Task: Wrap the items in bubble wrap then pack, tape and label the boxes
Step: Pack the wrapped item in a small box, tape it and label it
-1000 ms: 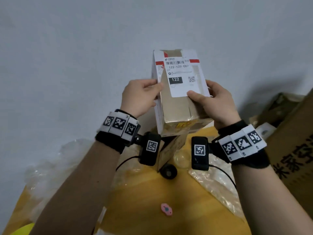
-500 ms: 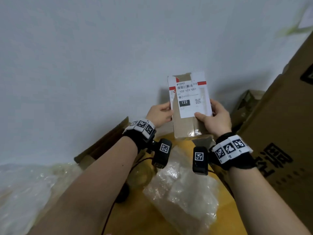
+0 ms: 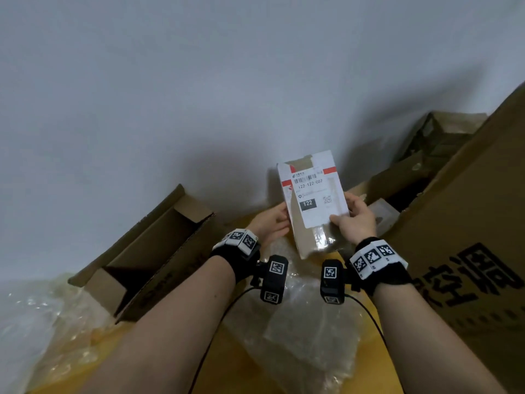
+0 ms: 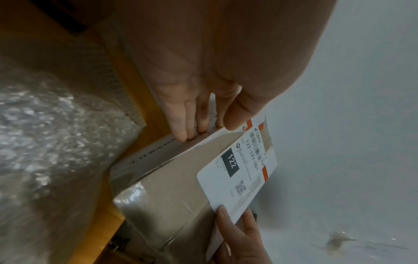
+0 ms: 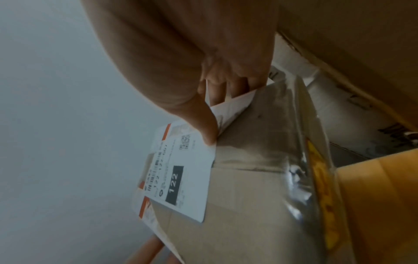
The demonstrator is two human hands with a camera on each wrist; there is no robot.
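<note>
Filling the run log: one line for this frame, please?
step: labelling | box: held by both hands | label: on box face | left hand: at left edge | right hand: thumb on label corner

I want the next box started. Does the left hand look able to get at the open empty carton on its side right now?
Probably not yet: the left hand holds the labelled box together with the right hand. The open carton lies unobstructed beside the left forearm.
</note>
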